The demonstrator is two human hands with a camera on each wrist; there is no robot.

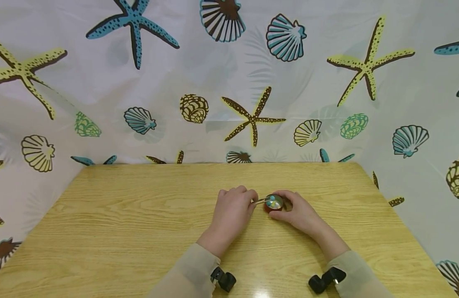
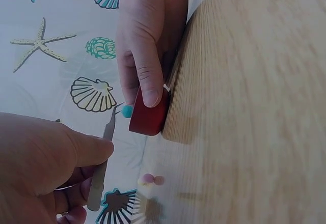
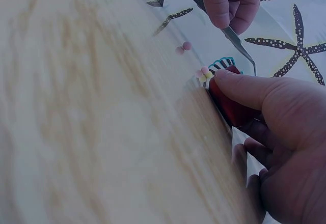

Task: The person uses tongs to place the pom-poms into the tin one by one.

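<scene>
A small red dish stands on the wooden table and holds several coloured beads. My right hand grips the dish from the right, with a finger curled over its rim. My left hand pinches metal tweezers just left of the dish. The tweezers point into it, their tips at a teal bead; I cannot tell whether they pinch the bead. In the right wrist view the tweezers come down beside the red dish.
A few loose pink and pale beads lie on the table close to the dish, and some show in the left wrist view too. A curtain with shells and starfish closes in the table at the back and both sides.
</scene>
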